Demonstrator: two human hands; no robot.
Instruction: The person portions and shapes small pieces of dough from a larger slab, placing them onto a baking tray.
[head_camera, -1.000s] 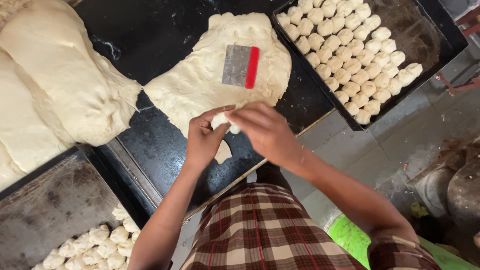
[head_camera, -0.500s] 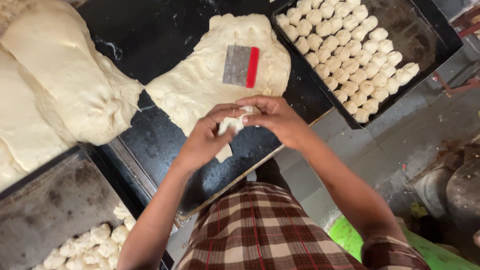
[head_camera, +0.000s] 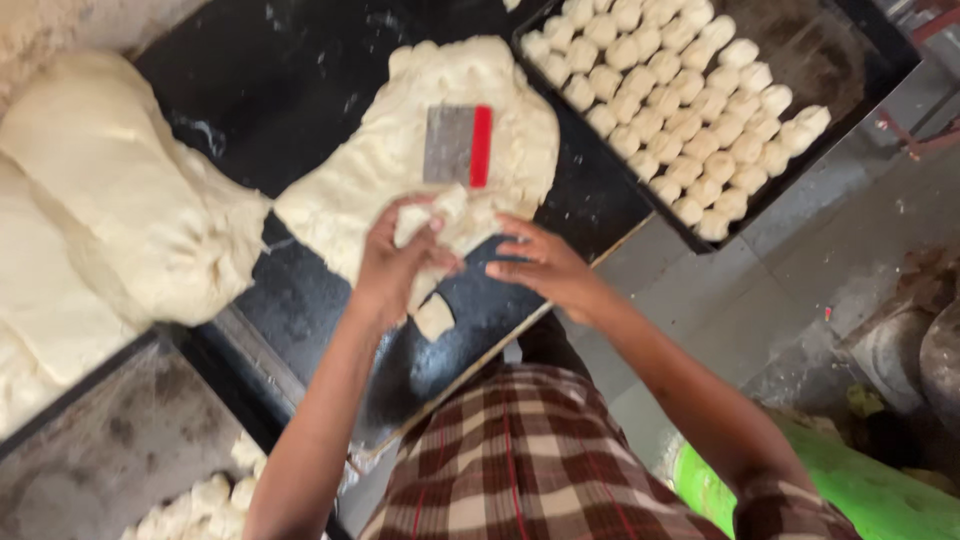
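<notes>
Dough (head_camera: 400, 190) is sprawling over the black worktop (head_camera: 300, 60) under one red-edged scraper (head_camera: 458, 146), beside one tray (head_camera: 850, 50) of too many balls to count, while the left hand (head_camera: 395, 265) is pinching a lump (head_camera: 430, 215) that, being sticky, could be tearing unevenly, and the right hand (head_camera: 545, 268) is hovering unclenched.

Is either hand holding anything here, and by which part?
The left hand grips a small dough piece around its lower end. The right hand is open and holds nothing.
</notes>
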